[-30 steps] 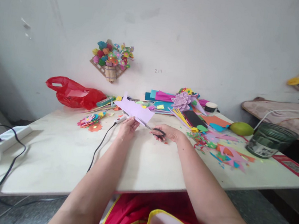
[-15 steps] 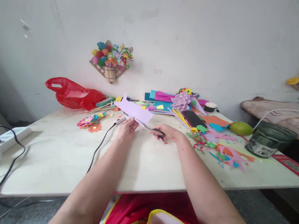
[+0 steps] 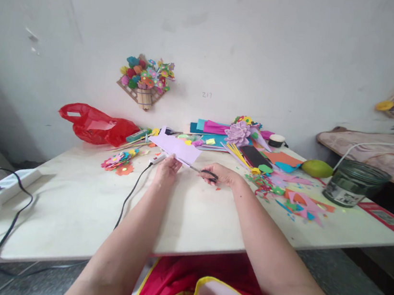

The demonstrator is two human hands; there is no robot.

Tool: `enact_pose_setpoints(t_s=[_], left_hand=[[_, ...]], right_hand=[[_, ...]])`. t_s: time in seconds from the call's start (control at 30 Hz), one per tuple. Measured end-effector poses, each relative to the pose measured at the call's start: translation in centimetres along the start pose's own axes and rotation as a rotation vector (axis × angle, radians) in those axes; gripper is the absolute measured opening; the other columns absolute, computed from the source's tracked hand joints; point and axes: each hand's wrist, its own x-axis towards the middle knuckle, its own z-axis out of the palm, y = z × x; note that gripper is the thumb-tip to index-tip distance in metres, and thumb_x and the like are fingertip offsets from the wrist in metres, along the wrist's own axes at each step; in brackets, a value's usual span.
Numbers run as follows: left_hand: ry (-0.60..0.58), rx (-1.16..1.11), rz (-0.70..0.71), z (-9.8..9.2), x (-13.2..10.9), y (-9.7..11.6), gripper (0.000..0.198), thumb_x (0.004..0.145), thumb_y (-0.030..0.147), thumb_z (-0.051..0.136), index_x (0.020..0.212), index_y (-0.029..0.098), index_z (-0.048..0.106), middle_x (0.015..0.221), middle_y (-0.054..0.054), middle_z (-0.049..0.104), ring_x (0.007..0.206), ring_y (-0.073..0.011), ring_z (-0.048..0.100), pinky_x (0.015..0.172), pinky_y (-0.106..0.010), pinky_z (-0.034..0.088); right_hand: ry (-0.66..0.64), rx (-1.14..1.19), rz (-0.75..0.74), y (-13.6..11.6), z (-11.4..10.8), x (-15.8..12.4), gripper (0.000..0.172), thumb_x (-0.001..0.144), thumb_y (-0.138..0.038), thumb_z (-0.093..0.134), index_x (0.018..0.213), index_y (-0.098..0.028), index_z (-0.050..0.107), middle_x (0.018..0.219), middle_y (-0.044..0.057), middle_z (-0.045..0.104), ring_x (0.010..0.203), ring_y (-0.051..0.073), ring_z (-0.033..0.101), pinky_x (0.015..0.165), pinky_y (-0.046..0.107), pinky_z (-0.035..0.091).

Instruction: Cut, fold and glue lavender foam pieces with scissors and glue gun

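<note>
The left hand (image 3: 167,168) pinches a lilac paper sheet (image 3: 175,146) above the pale table (image 3: 76,209). The right hand (image 3: 220,175) grips black-handled scissors (image 3: 204,171), blades at the sheet's edge.

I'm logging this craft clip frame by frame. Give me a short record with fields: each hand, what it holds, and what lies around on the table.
Left hand: pinches the near edge of a purple sheet, raised off the table
Right hand: fingers in the black handles of scissors, blades reaching the sheet's near edge
Left of hands: paper flowers, black cable, red bag
Right of hands: coloured scraps, green fruit, glass jar
Wall: paper bouquet
</note>
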Motion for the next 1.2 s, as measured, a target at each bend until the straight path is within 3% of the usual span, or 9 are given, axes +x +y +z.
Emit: enact_pose_setpoints(t_s=[0.93, 1.2], left_hand=[[-0.027, 0.054, 0.012, -0.34, 0.21, -0.15, 0.005, 0.071, 0.014, 0.062, 0.073, 0.014, 0.057, 0.062, 0.000, 0.064, 0.057, -0.0095, 0.061, 0.065, -0.023, 0.051], [-0.008, 0.052, 0.015, -0.28, 0.12, -0.05, 0.004, 0.073, 0.013, 0.060, 0.072, 0.014, 0.056, 0.061, 0.000, 0.063, 0.057, -0.0091, 0.061, 0.063, -0.022, 0.051]], right_hand=[[0.034, -0.022, 0.021, -0.75, 0.30, -0.47, 0.023, 0.074, -0.035, 0.059, 0.067, -0.015, 0.049, 0.046, -0.005, 0.049, 0.033, 0.003, 0.038, 0.032, 0.014, 0.028], [0.020, -0.028, -0.058, 0.18, -0.09, 0.16, 0.024, 0.071, -0.036, 0.061, 0.068, -0.015, 0.051, 0.046, -0.006, 0.049, 0.034, 0.003, 0.037, 0.034, 0.016, 0.028]])
